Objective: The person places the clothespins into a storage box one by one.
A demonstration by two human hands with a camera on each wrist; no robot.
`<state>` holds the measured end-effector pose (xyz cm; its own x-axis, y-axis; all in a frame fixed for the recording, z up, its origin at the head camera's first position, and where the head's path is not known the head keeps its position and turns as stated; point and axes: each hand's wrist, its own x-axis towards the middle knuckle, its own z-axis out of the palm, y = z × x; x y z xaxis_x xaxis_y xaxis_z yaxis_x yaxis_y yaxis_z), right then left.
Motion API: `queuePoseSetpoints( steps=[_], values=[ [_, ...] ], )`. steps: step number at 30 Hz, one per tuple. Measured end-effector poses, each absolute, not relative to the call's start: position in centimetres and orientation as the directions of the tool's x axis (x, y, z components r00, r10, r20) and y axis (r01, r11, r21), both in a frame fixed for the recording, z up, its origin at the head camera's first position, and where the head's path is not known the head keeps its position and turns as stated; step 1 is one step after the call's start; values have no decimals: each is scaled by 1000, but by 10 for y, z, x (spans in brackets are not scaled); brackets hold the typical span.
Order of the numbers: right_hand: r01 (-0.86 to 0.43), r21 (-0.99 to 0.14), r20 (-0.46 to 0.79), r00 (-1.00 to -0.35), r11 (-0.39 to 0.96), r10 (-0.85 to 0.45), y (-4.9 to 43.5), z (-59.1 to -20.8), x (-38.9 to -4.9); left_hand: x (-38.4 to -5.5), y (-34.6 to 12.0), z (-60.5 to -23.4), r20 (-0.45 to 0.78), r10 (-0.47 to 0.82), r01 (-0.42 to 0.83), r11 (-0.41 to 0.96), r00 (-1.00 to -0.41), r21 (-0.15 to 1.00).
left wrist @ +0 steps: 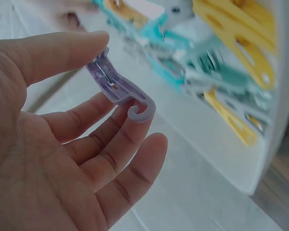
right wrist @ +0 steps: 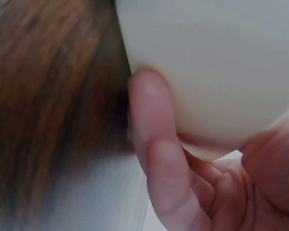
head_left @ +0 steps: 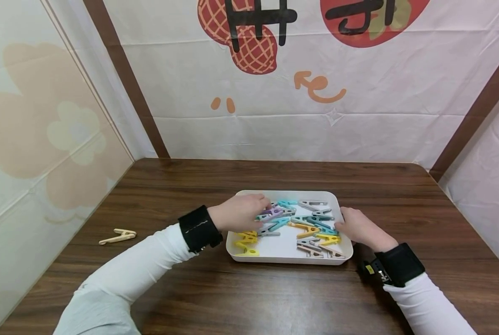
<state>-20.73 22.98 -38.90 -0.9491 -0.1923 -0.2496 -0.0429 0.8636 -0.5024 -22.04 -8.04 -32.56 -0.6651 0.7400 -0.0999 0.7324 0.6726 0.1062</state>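
A white tray (head_left: 274,259) of clothespins stands on the table. My left hand (head_left: 240,214) is over its left side. In the left wrist view, that hand pinches a purple clothespin (left wrist: 116,87) with a curled hook end, between thumb and fingers. At the tray's right edge, my right hand (head_left: 364,229) grips the rim; the right wrist view has its fingers (right wrist: 153,108) against the tray's outer wall (right wrist: 207,62). Yellow clothespins (head_left: 248,251) lie along the left inside, near my left hand. Teal, grey, orange and beige ones fill the right side.
A single beige clothespin (head_left: 117,236) lies on the wooden table (head_left: 182,288), well left of the tray. A printed cloth (head_left: 274,135) hangs behind the table's far edge, and more cloth (head_left: 65,116) hangs at the left.
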Motion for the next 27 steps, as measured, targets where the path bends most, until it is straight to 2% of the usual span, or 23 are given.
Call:
queuePoseSetpoints(
  steps=[7,12,27],
  values=[
    [-37,-510,-252,-949,859,-190,230,-389,-207,-217,-53,-334,-181,776,788,616,-604,12],
    [-53,-515,-234,-952,855,-199,230,-389,-206,-214,-38,-338,-216,783,806,591,-584,-37],
    [-59,-503,-226,-954,862,-197,229,-388,-206,-211,-17,-349,-273,765,808,579,-584,-107]
  ],
)
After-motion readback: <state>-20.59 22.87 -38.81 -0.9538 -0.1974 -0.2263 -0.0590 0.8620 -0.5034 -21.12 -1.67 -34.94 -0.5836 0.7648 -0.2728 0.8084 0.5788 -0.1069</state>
